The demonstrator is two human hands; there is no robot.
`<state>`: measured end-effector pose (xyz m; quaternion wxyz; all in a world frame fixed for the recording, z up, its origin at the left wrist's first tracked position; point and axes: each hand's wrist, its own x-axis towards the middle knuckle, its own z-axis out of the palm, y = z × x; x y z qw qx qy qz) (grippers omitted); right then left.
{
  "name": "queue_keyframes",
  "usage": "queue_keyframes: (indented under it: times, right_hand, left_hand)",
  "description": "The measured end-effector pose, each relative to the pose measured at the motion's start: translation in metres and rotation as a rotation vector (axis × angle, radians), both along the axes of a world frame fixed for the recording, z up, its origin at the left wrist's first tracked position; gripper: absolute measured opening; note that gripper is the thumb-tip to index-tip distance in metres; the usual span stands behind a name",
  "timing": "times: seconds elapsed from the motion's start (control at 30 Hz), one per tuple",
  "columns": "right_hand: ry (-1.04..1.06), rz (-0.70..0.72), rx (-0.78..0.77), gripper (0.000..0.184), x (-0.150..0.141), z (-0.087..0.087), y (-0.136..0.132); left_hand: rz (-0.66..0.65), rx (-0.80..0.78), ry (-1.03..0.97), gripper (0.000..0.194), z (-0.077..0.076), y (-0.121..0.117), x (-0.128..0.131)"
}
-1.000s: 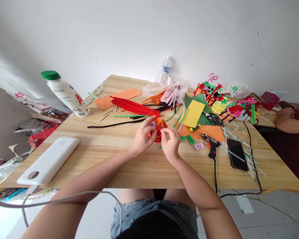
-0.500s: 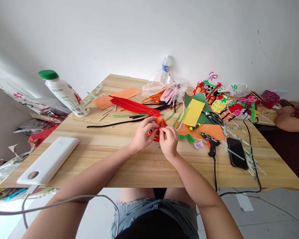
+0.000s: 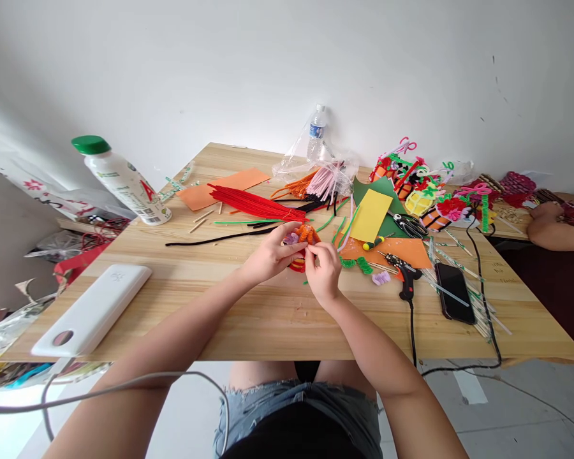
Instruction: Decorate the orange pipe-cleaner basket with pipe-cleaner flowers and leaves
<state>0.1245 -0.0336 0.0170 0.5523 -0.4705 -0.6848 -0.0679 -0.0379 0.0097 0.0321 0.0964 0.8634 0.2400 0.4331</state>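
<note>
Between my hands is a small orange and red pipe-cleaner craft [image 3: 308, 234] with a bit of purple on its left side. My left hand [image 3: 273, 254] holds it from the left, fingers bent around it. My right hand [image 3: 324, 271] pinches at its right edge, thumb and fingertips together. Part of the craft is hidden behind my fingers. Just beyond it lies a bundle of red pipe cleaners [image 3: 253, 203]. Green curled pieces [image 3: 363, 265] and a purple curled piece [image 3: 381, 278] lie right of my right hand.
A glue gun [image 3: 402, 271] and a phone [image 3: 454, 293] lie on the right, with a black cord. Scissors [image 3: 411, 225] rest on green card. Finished pipe-cleaner crafts [image 3: 421, 199] stand at the back right. A white bottle [image 3: 129, 185] and power bank [image 3: 95, 309] are left. Another person's arm [image 3: 555, 228] shows far right.
My left fingers have shifted on the craft, now stretched further toward my right fingertips. More of the craft's orange top and purple part shows. Both hands stay in the same place.
</note>
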Motion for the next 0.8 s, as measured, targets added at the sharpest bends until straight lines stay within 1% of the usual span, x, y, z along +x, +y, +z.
queue_keyframes:
  times: [0.17, 0.23, 0.43, 0.63, 0.73, 0.8]
  right_hand:
    - [-0.038, -0.033, 0.058, 0.014, 0.0001, 0.0, 0.0005]
    - [-0.043, -0.036, 0.067, 0.015, 0.0001, -0.0001, 0.0004]
    - [-0.012, -0.011, 0.007, 0.015, 0.0015, 0.0004, -0.0007]
    - [-0.03, 0.036, -0.086, 0.021, 0.0069, 0.0064, -0.0069]
    - [-0.047, 0.055, -0.1, 0.023, 0.0092, 0.0086, -0.0088]
    - [-0.048, 0.058, -0.096, 0.023, 0.0099, 0.009, -0.0089]
  left_hand:
    - [-0.018, 0.169, 0.017, 0.029, -0.0025, 0.0031, 0.0002]
    - [-0.016, 0.2, 0.008, 0.029, -0.0029, 0.0032, 0.0008]
    - [-0.017, 0.192, -0.035, 0.026, -0.005, 0.0049, 0.0003]
    - [-0.003, 0.207, -0.048, 0.025, -0.0069, 0.0066, 0.0005]
    - [0.013, 0.233, -0.046, 0.025, -0.0069, 0.0048, 0.0021]
    - [0.026, 0.234, -0.046, 0.021, -0.007, 0.0032, 0.0033]
